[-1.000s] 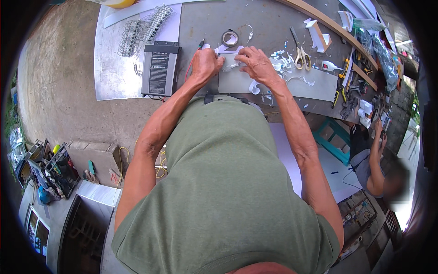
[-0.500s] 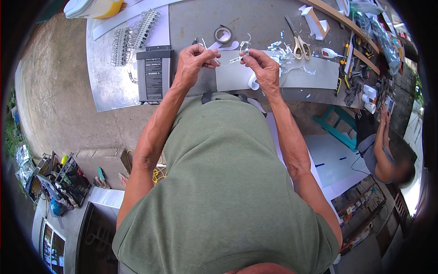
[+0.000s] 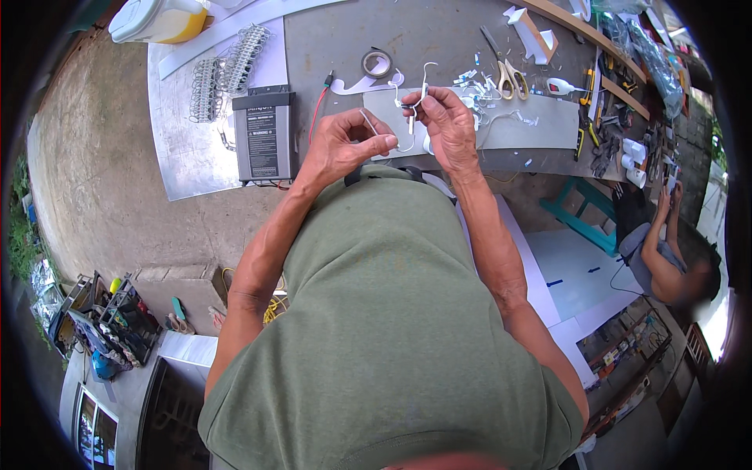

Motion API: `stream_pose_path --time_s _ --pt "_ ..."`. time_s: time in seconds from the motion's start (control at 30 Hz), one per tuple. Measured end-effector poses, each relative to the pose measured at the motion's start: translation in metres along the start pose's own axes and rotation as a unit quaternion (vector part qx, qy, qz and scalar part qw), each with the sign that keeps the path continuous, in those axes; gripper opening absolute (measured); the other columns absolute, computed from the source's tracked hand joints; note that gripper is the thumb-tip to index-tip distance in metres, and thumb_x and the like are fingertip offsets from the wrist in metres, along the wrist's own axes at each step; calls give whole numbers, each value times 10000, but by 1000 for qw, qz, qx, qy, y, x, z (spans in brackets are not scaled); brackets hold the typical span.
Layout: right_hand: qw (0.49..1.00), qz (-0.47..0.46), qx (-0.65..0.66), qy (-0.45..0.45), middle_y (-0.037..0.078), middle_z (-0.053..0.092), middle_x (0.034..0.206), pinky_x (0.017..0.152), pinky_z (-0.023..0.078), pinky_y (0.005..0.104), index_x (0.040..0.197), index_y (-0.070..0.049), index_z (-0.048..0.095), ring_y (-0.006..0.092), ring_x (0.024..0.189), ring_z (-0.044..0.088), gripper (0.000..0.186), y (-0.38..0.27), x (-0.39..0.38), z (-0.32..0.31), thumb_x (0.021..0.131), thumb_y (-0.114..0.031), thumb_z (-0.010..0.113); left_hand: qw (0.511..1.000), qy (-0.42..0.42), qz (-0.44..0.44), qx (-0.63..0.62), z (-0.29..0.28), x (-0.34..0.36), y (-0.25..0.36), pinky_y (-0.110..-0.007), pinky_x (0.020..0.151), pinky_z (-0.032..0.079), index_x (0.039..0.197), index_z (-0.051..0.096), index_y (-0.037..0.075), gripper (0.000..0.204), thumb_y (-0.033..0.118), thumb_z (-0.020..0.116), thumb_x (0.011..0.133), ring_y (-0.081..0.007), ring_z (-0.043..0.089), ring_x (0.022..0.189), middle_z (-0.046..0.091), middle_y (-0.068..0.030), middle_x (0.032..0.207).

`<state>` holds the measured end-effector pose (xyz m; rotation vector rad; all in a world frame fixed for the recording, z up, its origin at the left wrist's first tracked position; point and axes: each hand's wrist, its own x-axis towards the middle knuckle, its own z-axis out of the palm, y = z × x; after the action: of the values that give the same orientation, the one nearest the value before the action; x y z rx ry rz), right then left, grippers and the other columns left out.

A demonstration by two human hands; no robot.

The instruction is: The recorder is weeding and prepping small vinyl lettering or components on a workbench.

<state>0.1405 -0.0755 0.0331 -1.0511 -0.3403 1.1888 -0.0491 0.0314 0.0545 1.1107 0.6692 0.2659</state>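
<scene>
White wire strung between the hands, over the tabletop's near side. Left hand pinches one strand; right hand pinches the wire near a small white piece. Best held slack, gripped close, untwisted. Counted: scissors, one pair; tape roll, one; grey box, one; metal coils, two.

On the table, a power unit is sitting at the left, with wire coils lying beyond it and a container standing farther behind. A wired piece is hanging between the left hand and the right hand, while a tape roll is lying beyond them. Scissors are resting to the right, a small bottle lying beside them.
</scene>
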Motion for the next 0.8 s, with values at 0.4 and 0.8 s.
stream_pose_path --time_s 0.4,0.8 --pt "999 31 40 12 154 707 999 774 558 341 1125 10 640 219 862 681 194 2 -5 0 1016 -143 593 952 -143 52 265 -12 -1 20 -379 765 545 969 721 -22 240 94 800 775 -279 721 845 743 -165 932" --pt "986 91 112 86 93 684 867 646 534 294 1121 16 657 170 715 637 229 2 3 -30 1000 -177 635 779 135 173 587 -34 74 -52 -432 867 479 960 648 31 203 32 716 769 -330 590 996 635 -148 1009"
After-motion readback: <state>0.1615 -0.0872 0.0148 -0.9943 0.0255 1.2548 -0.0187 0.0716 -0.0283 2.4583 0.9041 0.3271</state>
